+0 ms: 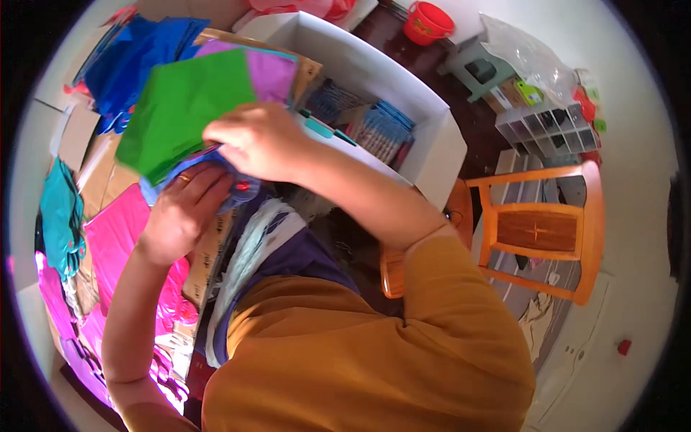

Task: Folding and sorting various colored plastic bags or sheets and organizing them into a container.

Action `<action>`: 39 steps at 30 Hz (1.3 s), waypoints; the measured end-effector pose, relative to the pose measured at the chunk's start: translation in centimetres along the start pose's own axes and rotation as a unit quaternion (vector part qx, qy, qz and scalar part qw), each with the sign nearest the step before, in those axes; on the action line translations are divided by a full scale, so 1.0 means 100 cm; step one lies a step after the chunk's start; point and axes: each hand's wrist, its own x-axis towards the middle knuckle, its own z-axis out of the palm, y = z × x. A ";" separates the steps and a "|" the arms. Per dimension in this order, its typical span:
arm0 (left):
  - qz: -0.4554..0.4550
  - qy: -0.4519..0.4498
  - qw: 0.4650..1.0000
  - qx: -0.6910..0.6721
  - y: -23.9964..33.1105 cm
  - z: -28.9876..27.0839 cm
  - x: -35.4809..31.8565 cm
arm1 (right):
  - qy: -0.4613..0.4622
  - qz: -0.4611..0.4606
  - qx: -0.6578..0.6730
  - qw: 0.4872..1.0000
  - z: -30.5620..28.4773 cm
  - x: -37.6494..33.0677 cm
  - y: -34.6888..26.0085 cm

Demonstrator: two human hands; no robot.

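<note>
My left hand (186, 212), with a ring on one finger, has its fingers bent over a blue cloth piece (246, 189) that bears a small red mark. Just above it, my right hand (263, 140) is closed in a pinch at the cloth's upper edge, where a thin dark purple strip shows. The fingertips partly cover what is pinched. Beyond both hands spreads a flat green fabric sheet (188, 108), touching the blue cloth. A lilac fabric piece (273, 75) sticks out behind the green one.
Blue fabric pieces (140, 61) lie far left; pink (119, 237) and teal (61, 209) ones lie nearer on cardboard. A white box (439, 140) holds bundled blue packs (381, 129). Rightward are a wooden chair (536, 230), a grey-green stool (479, 68) and a red bucket (428, 23).
</note>
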 end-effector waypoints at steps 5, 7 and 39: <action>0.010 -0.003 1.000 0.023 0.009 0.000 0.010 | 0.007 0.029 -0.010 0.999 0.021 -0.005 -0.010; 0.006 -0.004 1.000 0.019 0.010 0.000 0.010 | 0.013 0.025 -0.003 1.000 0.020 -0.007 -0.011; -0.325 0.049 0.908 -0.261 0.009 0.012 0.004 | 0.089 -0.049 -0.006 0.995 0.010 -0.015 0.007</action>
